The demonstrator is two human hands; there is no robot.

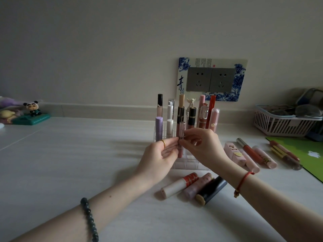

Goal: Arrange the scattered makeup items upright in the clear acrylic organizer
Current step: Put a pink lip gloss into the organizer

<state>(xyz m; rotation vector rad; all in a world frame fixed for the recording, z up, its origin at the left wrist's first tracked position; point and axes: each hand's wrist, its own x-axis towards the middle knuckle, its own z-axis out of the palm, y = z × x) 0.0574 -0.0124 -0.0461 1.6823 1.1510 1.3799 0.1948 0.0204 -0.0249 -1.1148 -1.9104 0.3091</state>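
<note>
1. The left hand and right hand both pinch one slim pink tube, held upright over the near cells of the clear acrylic organizer at mid-table.
2. Tall tubes already stand in the organizer's far rows.
3. Three tubes lie just near of it; more pink tubes lie to its right.
4. A white basket sits far right.
</note>
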